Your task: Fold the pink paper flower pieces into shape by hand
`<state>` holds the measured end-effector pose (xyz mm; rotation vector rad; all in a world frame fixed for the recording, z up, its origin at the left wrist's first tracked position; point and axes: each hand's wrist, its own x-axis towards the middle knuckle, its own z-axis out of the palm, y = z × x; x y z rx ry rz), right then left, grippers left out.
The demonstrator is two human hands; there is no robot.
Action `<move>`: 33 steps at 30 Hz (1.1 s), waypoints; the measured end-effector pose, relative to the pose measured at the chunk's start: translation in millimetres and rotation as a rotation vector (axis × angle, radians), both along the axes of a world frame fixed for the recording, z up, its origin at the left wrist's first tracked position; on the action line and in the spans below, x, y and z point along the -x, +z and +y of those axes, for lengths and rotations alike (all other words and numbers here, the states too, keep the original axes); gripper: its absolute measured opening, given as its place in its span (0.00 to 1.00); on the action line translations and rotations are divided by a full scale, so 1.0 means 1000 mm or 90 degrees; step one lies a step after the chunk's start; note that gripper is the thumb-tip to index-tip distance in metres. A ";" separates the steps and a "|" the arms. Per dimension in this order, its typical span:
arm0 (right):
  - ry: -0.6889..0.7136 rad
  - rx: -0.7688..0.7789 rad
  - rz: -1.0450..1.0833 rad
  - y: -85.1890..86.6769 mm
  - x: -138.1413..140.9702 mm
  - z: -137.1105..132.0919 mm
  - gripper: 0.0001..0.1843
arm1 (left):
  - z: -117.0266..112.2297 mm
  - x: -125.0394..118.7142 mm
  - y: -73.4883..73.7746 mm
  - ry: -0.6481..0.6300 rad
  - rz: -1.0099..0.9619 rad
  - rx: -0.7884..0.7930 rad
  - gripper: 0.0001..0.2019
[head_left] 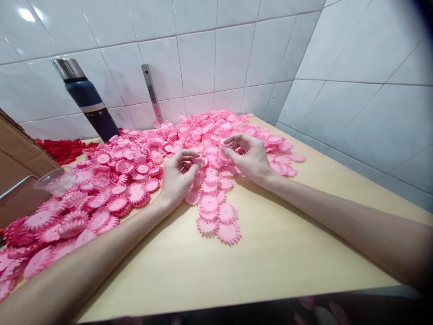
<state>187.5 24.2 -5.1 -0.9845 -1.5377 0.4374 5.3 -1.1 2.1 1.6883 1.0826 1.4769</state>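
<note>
Pink petal discs (209, 203) lie heaped on the bench (162, 275), trailing nearward probably for easy picking, with the grip of the left hand (177, 176) nearly closed, whether on a disc I cannot tell, and that of the right hand (251, 158) loosely parted, apparently empty.

Flowers (138, 193): showing pink, paling at their centres, deepening toward some rims
Tabletop (162, 266): showing pale yellow
Pile (62, 151) by the tabletop's far edge: glowing dark red
Bottle (84, 94): wearing dark blue, a whitish band (92, 107) circling it, a silver cap (69, 68) shining
Tiles (233, 56): gleaming whitish grey, darker lines forming a grid
Box (20, 155): showing brown
</note>
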 end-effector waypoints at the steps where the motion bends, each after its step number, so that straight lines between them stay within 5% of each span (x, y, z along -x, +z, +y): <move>1: 0.032 -0.003 -0.014 0.001 0.001 -0.001 0.07 | 0.001 0.001 -0.001 -0.004 0.002 0.000 0.06; 4: 0.101 -0.034 -0.059 0.002 0.003 -0.004 0.04 | 0.002 0.001 -0.001 -0.017 -0.001 0.013 0.07; 10: -0.123 -0.076 -0.113 -0.001 -0.001 0.001 0.08 | 0.002 0.001 -0.001 0.024 -0.010 0.042 0.11; 16: 0.112 -0.128 -0.208 0.002 0.007 -0.011 0.05 | -0.001 0.001 0.001 -0.076 -0.030 0.039 0.13; 33: 0.171 -0.004 -0.107 -0.001 0.005 -0.010 0.08 | -0.005 -0.001 0.005 -0.119 -0.058 0.076 0.10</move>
